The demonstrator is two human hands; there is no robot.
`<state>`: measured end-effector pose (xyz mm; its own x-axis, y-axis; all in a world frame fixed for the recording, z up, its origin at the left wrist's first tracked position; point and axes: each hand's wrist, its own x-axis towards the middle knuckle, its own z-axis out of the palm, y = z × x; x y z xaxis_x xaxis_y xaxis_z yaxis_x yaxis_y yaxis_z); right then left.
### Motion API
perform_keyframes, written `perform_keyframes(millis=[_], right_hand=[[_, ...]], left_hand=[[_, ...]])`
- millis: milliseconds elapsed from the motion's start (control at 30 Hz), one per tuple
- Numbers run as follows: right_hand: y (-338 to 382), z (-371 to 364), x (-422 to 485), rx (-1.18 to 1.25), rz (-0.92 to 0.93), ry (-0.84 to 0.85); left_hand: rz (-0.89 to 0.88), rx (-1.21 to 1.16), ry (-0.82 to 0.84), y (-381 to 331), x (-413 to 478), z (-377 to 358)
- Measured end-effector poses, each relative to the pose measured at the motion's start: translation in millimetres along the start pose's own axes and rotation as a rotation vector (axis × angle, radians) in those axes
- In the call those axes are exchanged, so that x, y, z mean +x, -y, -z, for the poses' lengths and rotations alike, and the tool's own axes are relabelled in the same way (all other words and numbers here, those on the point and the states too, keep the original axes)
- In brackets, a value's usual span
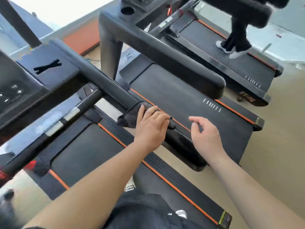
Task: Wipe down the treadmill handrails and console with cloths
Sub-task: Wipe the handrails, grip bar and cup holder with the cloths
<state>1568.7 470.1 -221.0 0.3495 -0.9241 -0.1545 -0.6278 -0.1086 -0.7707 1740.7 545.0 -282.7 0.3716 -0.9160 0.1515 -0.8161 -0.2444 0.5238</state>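
2 hands in view, both at the near handrail [102,81], the long black padded bar running from the console [14,95] toward the camera.

Left hand [151,128]: on top of the handrail, about 2/3 of the way along it from the console. Fingers spread and nearly straight, pressing a dark grey cloth [130,117] onto the bar. Thumb hidden, so can't tell if it hooks under.

Cloth: bunched over the handrail. Most of it sticks out on the console side of the left hand, and a small end pokes out past the fingertips on the far side.

Right hand [208,138]: just beside the handrail's free end, on the side away from the console. Not touching it and holding nothing — fingers apart and loosely bent, thumb and index separated.

Console: at the handrail's far end, tilted dark panel with white button marks. Frame is blurred, so labels are unreadable.

Beyond the handrail:
- 1 neighbouring treadmill [173,96] alongside, with a black belt and orange edge stripes.
- 1 more treadmill past that, with a second person [236,40] on it. Only dark trousers and white shoes show.
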Motion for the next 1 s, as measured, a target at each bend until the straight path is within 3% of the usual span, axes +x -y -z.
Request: perform_keyframes(millis=[167,300,367,467,567,633,833,1000], right_hand=[[-62.0,58.9,-33.7,0.032,-0.024,0.058],[-112.0,121.4,-60.7,0.105,-0.113,0.062],[-130.4,148.7,-70.8,0.162,-0.175,0.083],[-143.9,182.2,-77.1,0.252,-0.268,0.155],[-144.7,203.8,-70.3,0.486,-0.35,0.292],[-145.3,212.0,-56.9,0.583,-0.324,0.339],[-146.7,237.6,17.8,0.578,-0.241,0.21],[-122.4,261.3,103.9,0.592,-0.17,0.26]], left_hand=[[-0.011,0.066,0.047,-90.7,-44.3,-56.8],[0.035,-0.042,0.088,-155.7,-70.1,-88.5],[0.101,-0.198,0.113,-192.8,-73.3,-97.5],[0.364,-0.657,0.194,-248.0,-67.2,-100.3],[0.469,-0.821,0.114,-287.6,-54.5,-99.5],[0.475,-0.874,0.11,-306.0,-43.6,-100.6],[0.448,-1.077,0.223,-312.6,21.0,-103.0],[0.454,-1.007,0.197,-304.6,100.0,-99.7]])
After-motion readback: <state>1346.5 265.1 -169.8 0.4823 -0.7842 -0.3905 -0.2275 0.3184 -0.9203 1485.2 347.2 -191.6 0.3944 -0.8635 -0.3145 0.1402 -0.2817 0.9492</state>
